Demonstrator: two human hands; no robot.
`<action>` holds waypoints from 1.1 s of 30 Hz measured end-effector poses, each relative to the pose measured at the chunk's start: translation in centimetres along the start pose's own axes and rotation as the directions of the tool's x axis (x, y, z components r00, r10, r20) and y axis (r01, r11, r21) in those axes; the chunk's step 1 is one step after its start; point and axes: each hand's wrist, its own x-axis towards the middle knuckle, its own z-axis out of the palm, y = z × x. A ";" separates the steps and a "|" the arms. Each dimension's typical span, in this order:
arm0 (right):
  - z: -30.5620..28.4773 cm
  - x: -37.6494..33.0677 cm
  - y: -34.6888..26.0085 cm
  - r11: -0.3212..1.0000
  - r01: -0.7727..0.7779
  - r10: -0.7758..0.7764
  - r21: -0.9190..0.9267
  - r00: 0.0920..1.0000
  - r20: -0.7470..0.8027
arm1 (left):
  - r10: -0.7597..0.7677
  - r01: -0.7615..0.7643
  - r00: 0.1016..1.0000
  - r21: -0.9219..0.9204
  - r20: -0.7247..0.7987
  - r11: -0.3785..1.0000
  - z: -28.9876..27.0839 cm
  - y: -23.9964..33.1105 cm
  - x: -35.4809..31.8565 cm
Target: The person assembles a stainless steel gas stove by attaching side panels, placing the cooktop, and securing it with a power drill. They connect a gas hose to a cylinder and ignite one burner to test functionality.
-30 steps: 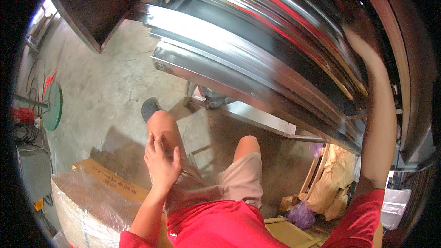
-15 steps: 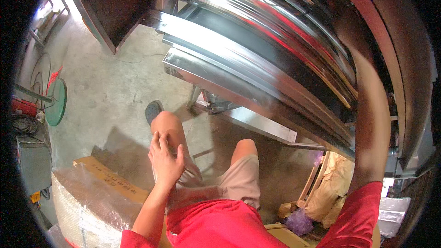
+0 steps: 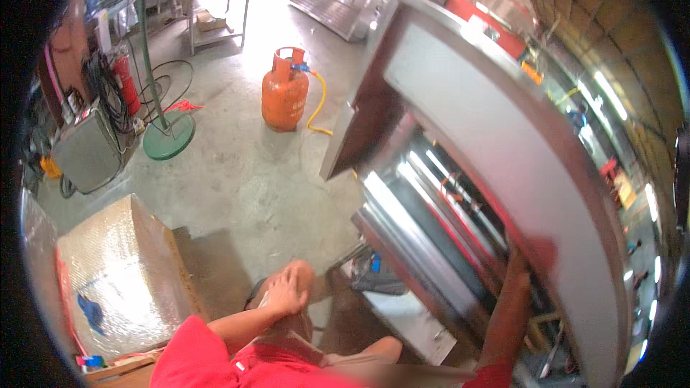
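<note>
My left hand (image 3: 287, 294) lies on my bent knee with its fingers loosely stretched, holding nothing. On the right, my right forearm (image 3: 505, 312) reaches up into the opening of a large stainless steel appliance (image 3: 496, 93). The right hand itself is hidden behind the appliance's wide front panel, so its fingers and anything in them cannot be seen. Long shiny metal rails (image 3: 424, 244) run across the opening beside that arm. Dark parts and a bit of orange wire show deeper inside.
An orange gas cylinder (image 3: 284, 97) with a yellow hose stands on the concrete floor ahead. To its left are a green round stand base (image 3: 169, 136) and a grey metal box (image 3: 88, 147) with cables. A bubble-wrapped carton (image 3: 118, 273) sits close at my left.
My view has swung up and to the left, bringing the gas cylinder and the appliance's outer panel into sight. My left hand stays on my knee; my right arm still reaches into the appliance.
</note>
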 end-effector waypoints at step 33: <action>-21.4 -69.9 -20.4 -0.432 -0.883 0.664 -0.185 -0.450 0.596 | 0.013 -0.926 0.097 0.086 0.995 0.367 3.8 33.7 -10.9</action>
